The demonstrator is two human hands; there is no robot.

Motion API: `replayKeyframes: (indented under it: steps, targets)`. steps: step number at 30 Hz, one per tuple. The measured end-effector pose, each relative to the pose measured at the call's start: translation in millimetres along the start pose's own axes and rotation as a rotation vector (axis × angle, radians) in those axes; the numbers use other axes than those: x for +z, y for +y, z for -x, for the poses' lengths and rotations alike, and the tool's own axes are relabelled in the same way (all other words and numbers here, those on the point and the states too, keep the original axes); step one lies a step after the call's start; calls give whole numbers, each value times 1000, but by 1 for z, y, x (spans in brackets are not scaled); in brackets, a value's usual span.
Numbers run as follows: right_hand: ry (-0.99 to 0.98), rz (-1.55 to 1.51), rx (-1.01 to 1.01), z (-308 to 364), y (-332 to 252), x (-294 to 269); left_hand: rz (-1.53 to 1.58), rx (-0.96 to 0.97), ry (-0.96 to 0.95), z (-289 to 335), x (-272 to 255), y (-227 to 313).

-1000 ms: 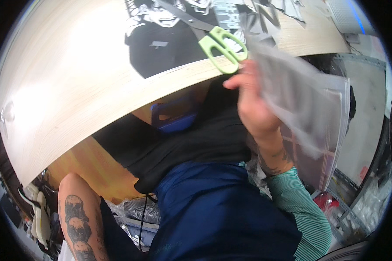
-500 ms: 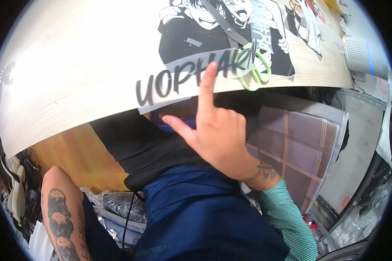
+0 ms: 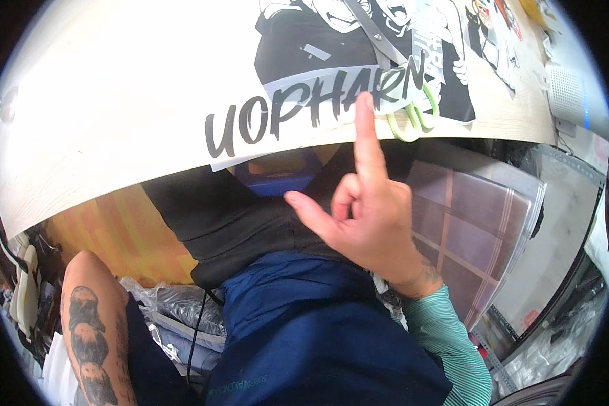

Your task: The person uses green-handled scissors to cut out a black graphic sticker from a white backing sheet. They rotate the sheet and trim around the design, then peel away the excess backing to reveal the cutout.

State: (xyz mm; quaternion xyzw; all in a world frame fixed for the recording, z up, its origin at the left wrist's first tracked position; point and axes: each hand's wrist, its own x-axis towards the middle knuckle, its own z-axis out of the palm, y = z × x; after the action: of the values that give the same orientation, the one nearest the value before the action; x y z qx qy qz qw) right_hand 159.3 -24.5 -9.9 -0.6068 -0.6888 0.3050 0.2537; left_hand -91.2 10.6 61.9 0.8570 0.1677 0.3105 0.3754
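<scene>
My right hand [image 3: 372, 210] is over the table's front edge, index finger stretched out and thumb spread, other fingers curled in; it holds nothing. Its index fingertip rests on a clear film strip [image 3: 298, 125] with bold black brush lettering. Partly beneath that strip lie scissors [image 3: 406, 125] with light green handles, their metal blades pointing away over a black-and-white cartoon print [image 3: 291, 47]. The strip's near left corner reaches over the table edge. Of my left arm, only a tattooed part [image 3: 91, 325] shows at the lower left; the hand is out of sight.
The pale wood-grain table [image 3: 95, 128] fills the far side. More cut prints [image 3: 490, 51] lie at its far right, near a white cylindrical device [image 3: 568, 91] with a blue light. Below the edge, a plaid panel [image 3: 467, 230] leans on the right; plastic-wrapped bundles [image 3: 176, 304] lie lower left.
My right hand has slid to the right along the lettering, index finger still out. The strip's right end, curled before, looks flatter. The view has shifted slightly.
</scene>
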Motion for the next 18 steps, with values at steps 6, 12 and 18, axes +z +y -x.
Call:
replayKeyframes:
  steps: [6,12,18]
  targets:
    - [536,-172,76,9,42,-18,98,-84,18,3,0,12]
    - [694,94,31,1,72,-41,353,-123,315,2,55,-2]
    - [606,142,-35,-5,66,-32,500,-78,469,-10,77,8]
